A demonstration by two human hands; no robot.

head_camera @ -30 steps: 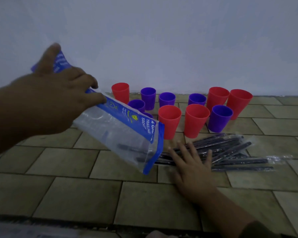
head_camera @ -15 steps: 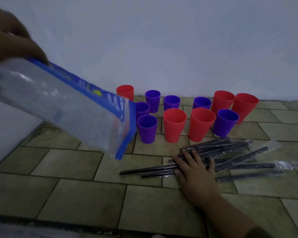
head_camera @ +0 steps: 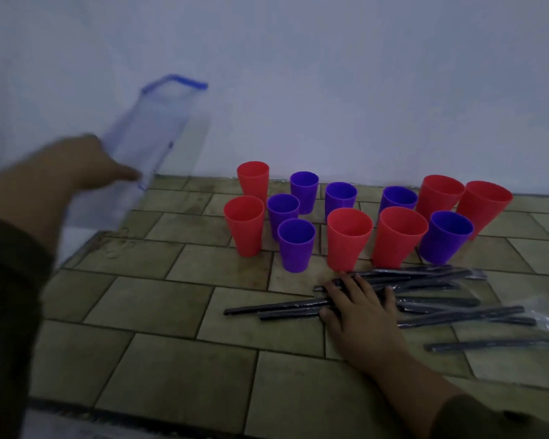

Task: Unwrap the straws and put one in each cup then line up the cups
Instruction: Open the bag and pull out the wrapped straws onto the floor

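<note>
Several red cups (head_camera: 349, 239) and purple cups (head_camera: 296, 245) stand upright in a loose cluster on the tiled floor (head_camera: 159, 299) near the wall. In front of them lies a scattered pile of dark straws (head_camera: 441, 315) in clear wrappers. My right hand (head_camera: 362, 315) rests flat on the left part of the pile, fingers straight. At the left my left hand (head_camera: 83, 166) is raised and blurred against a clear bag (head_camera: 152, 137) with blue edging, which stands nearly upright in the air. The blur hides whether the fingers grip the bag.
A pale wall (head_camera: 330, 90) rises right behind the cups. The tiled area ends in a dark edge (head_camera: 140, 416) near me and at a pale strip (head_camera: 73, 242) on the left. One straw (head_camera: 488, 343) lies apart at the right.
My left hand swung the bag from a downward tilt over the floor to nearly upright at the left. The view shifted left. My right hand stayed on the straws.
</note>
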